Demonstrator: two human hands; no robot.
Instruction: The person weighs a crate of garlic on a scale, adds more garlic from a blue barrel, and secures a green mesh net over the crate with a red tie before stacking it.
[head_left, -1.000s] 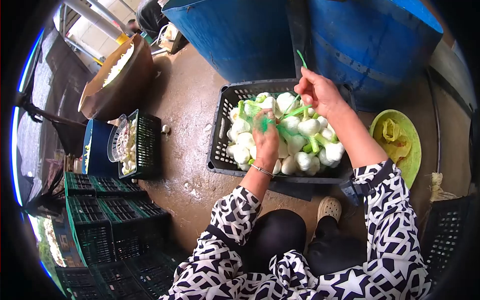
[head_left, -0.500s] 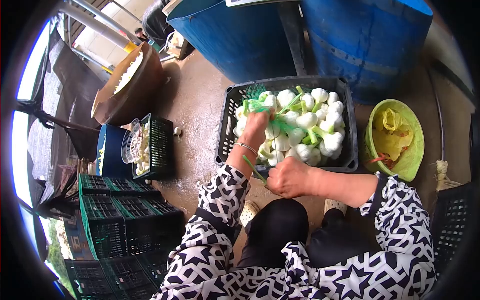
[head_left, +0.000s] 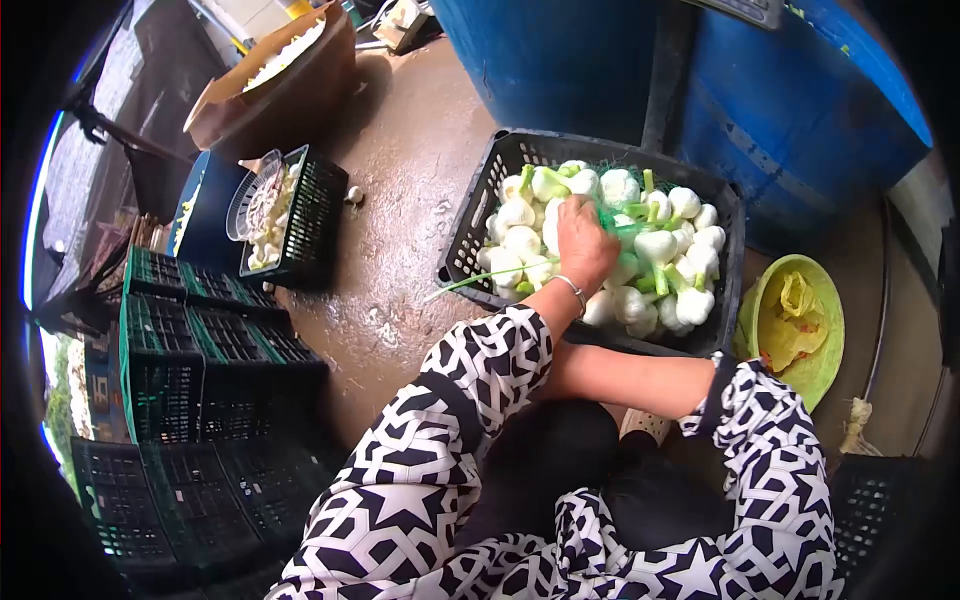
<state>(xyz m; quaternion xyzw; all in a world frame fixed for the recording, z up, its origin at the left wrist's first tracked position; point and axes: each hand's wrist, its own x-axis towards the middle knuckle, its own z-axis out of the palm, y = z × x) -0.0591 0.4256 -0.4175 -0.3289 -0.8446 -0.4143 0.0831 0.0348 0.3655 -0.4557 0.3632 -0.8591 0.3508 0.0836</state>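
My left hand [head_left: 587, 240], with a bracelet at the wrist, is closed on green netting [head_left: 620, 228] over the garlic bulbs. My right hand [head_left: 562, 370] is mostly hidden under my left forearm, near the crate's front edge; its fingers do not show. White garlic bulbs [head_left: 520, 241] with short green stems fill the black crate [head_left: 733, 260]. A long thin green stem [head_left: 475, 280] sticks out over the crate's left front edge.
Blue barrels [head_left: 560, 70] [head_left: 790, 130] stand behind the crate. A yellow-green bowl [head_left: 832, 350] holding yellow plastic is at right. At left are stacked crates [head_left: 165, 360], a smaller garlic crate [head_left: 318, 215], a blue tub [head_left: 192, 210] and a brown tub [head_left: 320, 75].
The view has shifted. My left hand has moved right over the garlic with the netting. My right hand has gone from plain view to under my left forearm, and the crossed arms now overlap.
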